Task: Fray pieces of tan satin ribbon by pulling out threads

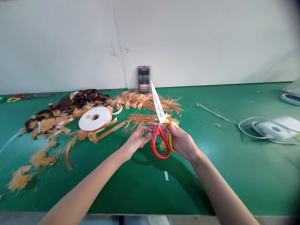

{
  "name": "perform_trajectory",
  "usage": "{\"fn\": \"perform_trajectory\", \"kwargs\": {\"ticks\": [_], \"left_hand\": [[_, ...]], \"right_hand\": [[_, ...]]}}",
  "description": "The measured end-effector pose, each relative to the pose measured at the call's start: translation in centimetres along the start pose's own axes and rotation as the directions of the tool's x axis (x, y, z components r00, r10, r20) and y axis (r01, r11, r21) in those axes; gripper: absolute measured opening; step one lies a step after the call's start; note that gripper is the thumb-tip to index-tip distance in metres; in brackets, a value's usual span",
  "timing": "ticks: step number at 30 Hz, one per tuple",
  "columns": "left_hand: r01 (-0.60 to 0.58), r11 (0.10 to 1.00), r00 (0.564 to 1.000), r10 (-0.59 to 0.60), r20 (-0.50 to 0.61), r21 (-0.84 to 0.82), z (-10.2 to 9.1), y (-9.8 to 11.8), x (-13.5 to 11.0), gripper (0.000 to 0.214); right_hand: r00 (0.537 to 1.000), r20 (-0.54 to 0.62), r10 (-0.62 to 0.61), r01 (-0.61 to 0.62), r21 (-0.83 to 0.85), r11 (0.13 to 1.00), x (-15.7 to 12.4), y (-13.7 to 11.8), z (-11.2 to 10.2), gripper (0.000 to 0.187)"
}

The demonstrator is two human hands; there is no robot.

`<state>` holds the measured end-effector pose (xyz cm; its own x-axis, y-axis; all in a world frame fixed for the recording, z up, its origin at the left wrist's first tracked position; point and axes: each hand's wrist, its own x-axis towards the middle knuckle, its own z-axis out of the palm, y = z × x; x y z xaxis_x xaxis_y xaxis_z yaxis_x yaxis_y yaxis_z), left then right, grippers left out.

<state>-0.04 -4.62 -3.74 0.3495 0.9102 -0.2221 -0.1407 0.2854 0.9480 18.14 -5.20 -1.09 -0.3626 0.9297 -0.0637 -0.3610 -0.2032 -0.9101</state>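
My right hand (pixel 184 140) grips a pair of scissors (pixel 158 107) by the yellow handle. The red handle loop hangs toward me, and the silver blades point up and away, seemingly closed. My left hand (pixel 138 139) is just left of the red loop, its fingers curled and pinched together. What lies between those fingertips is too small or hidden to make out. Beyond my hands lies a bundle of tan raffia-like strands (pixel 142 118), partly covered by the scissors. A second, larger bundle (pixel 138 99) spreads out behind it.
A white spool (pixel 91 118) lies left amid dark brown ribbon (pixel 87 97) and tan scraps (pixel 43 158). Another pair of scissors (pixel 14 99) rests far left. A phone-like device (pixel 144 79) leans on the back wall. At right sits a white box (pixel 278 127) with cables.
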Motion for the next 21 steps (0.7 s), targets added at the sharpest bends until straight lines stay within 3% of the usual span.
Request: {"fn": "perform_trajectory", "kwargs": {"ticks": [4,6,10,14,17,21], "left_hand": [[-0.094,0.962,0.993,0.070,0.100,0.257,0.9,-1.2,0.0,0.050],[-0.129,0.936,0.982,0.075,0.173,0.328,1.4,-1.9,0.0,0.055],[-0.270,0.850,0.944,0.140,0.299,0.453,2.4,-2.9,-0.4,0.036],[-0.284,0.817,0.921,0.087,0.380,0.502,2.7,-3.1,-1.0,0.009],[-0.207,0.871,0.941,0.053,0.334,0.445,2.2,-2.4,-1.1,0.010],[-0.140,0.907,0.986,0.092,0.137,0.398,1.0,-0.6,-0.7,0.016]], "right_hand": [[1.000,0.026,-0.002,0.002,0.010,1.000,-0.5,-0.5,0.2,0.034],[0.998,0.056,0.011,-0.012,0.013,1.000,-0.6,-0.4,0.3,0.035],[0.993,0.117,0.028,-0.028,-0.004,1.000,-0.6,0.0,0.7,0.036],[0.990,0.133,0.040,-0.038,-0.018,0.999,-0.6,0.1,1.0,0.036],[0.993,0.109,0.056,-0.051,-0.044,0.998,-0.9,-0.2,0.7,0.037],[0.999,0.025,0.019,-0.017,-0.091,0.996,-1.2,-0.9,0.1,0.046]]}}
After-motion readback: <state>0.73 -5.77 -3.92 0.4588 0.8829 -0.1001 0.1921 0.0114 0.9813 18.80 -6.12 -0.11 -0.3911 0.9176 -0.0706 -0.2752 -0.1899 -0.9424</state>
